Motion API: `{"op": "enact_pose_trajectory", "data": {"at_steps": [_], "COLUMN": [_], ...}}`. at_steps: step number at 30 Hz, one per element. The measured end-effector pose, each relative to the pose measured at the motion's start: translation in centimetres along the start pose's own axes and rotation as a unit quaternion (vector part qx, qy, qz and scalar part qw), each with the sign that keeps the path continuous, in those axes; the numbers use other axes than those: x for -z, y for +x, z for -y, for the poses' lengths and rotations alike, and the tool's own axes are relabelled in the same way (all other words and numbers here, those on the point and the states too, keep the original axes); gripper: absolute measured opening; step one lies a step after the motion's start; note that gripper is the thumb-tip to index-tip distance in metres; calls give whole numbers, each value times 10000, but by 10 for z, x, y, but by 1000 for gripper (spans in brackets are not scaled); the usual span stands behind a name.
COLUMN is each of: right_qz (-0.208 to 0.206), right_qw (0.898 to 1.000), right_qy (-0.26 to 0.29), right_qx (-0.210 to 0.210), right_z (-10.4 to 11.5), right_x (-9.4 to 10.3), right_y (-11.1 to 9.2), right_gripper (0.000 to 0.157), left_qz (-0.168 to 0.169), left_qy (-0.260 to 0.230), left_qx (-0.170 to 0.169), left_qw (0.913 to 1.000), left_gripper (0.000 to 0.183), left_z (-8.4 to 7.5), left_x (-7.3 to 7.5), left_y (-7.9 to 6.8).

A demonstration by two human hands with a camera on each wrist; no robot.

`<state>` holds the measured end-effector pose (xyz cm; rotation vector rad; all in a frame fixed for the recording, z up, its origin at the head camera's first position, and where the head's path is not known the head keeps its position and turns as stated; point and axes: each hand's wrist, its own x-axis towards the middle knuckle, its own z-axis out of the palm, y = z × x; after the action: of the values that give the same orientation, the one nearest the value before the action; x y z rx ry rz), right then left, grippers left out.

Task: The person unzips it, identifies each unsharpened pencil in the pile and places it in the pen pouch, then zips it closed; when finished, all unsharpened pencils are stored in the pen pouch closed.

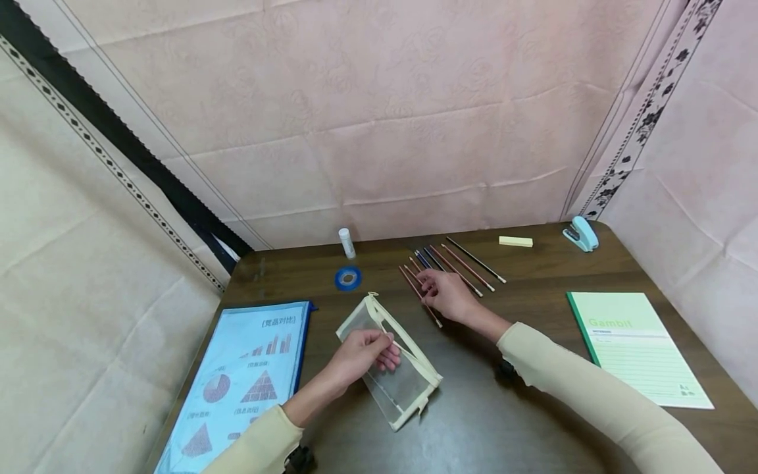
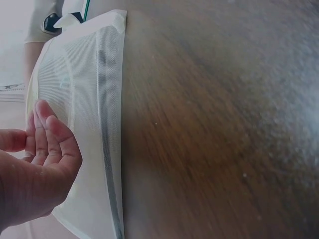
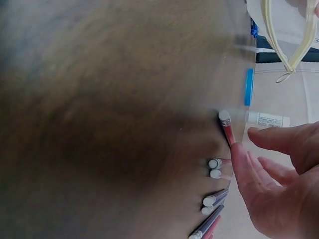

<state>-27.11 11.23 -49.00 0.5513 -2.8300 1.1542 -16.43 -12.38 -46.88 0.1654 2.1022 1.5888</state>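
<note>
My left hand [image 1: 364,355] pinches the opening edge of a cream mesh zip pouch [image 1: 408,388], which stands tilted off the table with its zipper undone. In the left wrist view, the fingers [image 2: 55,142] curl at the pouch's upper edge [image 2: 107,64]. My right hand [image 1: 448,294] reaches over the leftmost of several pencils [image 1: 435,318] fanned out on the table. Seen from the right wrist, thumb and forefinger are apart, with the nearest pencil [image 3: 228,130] beside the forefinger. Whether the finger touches it, I cannot tell.
A blue tape roll [image 1: 348,278] and a white glue stick [image 1: 347,243] stand behind the pouch. At left lies a blue folder [image 1: 237,368]; at right, a green notebook [image 1: 642,355]. Sticky notes [image 1: 515,241] and a light-blue stapler [image 1: 581,234] sit near the back edge.
</note>
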Motion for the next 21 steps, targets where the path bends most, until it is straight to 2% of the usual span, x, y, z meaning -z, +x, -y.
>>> {"op": "enact_pose_trajectory", "data": {"at_steps": [9, 21], "right_qz": [-154, -35], "right_qw": [9981, 9967], "right_qy": [-455, -789], "right_qx": [381, 190], "right_z": [2, 9], "right_x": [-8, -15], "right_y": [-4, -4], "right_gripper": [46, 52], "left_qz": [-3, 6], "left_qy": [20, 19], "left_qx": [20, 23], "left_qw": [10000, 10000], "left_gripper": [35, 36], "left_z": [0, -1], "left_x": [2, 4], "left_y": [0, -2]}}
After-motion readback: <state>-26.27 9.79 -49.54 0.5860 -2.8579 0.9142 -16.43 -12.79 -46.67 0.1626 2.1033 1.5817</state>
